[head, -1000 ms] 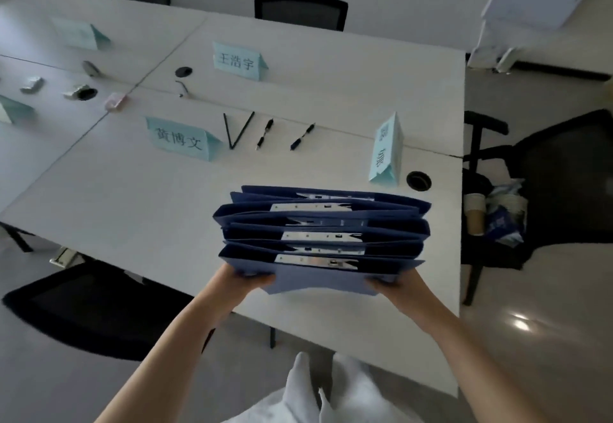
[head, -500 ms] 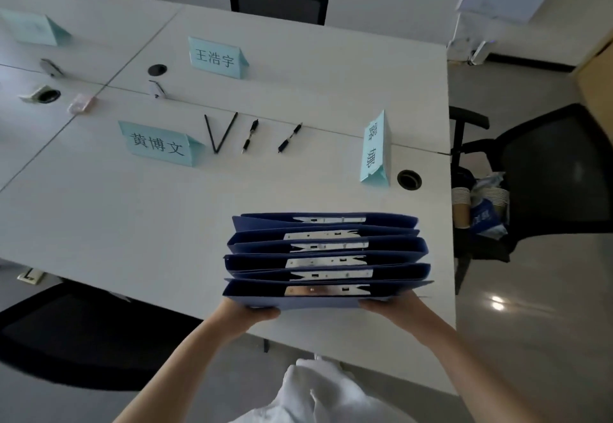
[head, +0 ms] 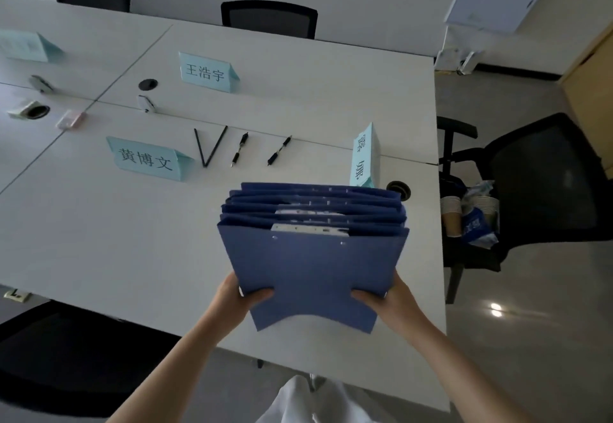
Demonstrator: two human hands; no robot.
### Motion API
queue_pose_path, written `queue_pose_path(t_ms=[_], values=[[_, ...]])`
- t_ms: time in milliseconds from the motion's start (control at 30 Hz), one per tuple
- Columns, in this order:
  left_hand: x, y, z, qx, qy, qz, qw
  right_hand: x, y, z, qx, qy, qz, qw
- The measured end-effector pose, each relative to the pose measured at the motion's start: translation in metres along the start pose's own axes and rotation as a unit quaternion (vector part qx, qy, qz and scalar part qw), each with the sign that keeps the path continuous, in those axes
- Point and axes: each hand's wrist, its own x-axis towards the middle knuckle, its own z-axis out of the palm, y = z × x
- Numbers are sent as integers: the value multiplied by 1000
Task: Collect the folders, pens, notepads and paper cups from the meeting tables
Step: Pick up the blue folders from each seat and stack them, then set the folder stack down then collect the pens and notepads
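Note:
A stack of several blue folders (head: 311, 256) is held upright above the near right part of the white table (head: 99, 230), metal clips showing at the top edges. My left hand (head: 238, 296) grips the stack's lower left corner and my right hand (head: 388, 299) grips its lower right corner, thumbs on the front cover. Two thin black pens (head: 209, 147) lie in a V on the table beyond, with two clip pens (head: 239, 149) (head: 279, 150) to their right. Stacked paper cups (head: 451, 216) sit on a chair seat at the right.
Teal name cards (head: 146, 158) (head: 207, 72) (head: 363, 155) stand on the table. Small items lie at the far left near a cable hole (head: 36, 111). Black office chairs stand at the right (head: 537, 183), behind the table (head: 268, 19) and at the near left (head: 66, 356).
The folder stack has tilted up from lying nearly flat to standing upright, its front cover now facing me, and both hands have shifted to its lower corners.

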Motion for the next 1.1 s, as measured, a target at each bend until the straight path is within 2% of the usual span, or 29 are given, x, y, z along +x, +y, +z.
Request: queue_pose_path(t_ms=[133,267,333,500,633,867,1000,1100], values=[[23,20,9,-7,-47,1,999,6,-1,-21,7,15,61,998],[55,28,26,23,-44,-69,996,22,5,-37,56,30,162,985],[65,28,37,41,-68,-102,992,29,12,-44,73,25,210,975],[68,13,63,61,-118,-175,975,34,50,-46,89,-26,286,954],[62,7,76,57,-132,-208,968,34,67,-40,106,-20,306,946],[63,7,81,-23,-88,-256,962,47,64,-42,115,1,299,947],[62,13,88,-35,-78,-268,960,53,64,-45,165,0,338,927],[58,14,93,-23,-70,-275,959,53,67,-40,148,7,356,923]])
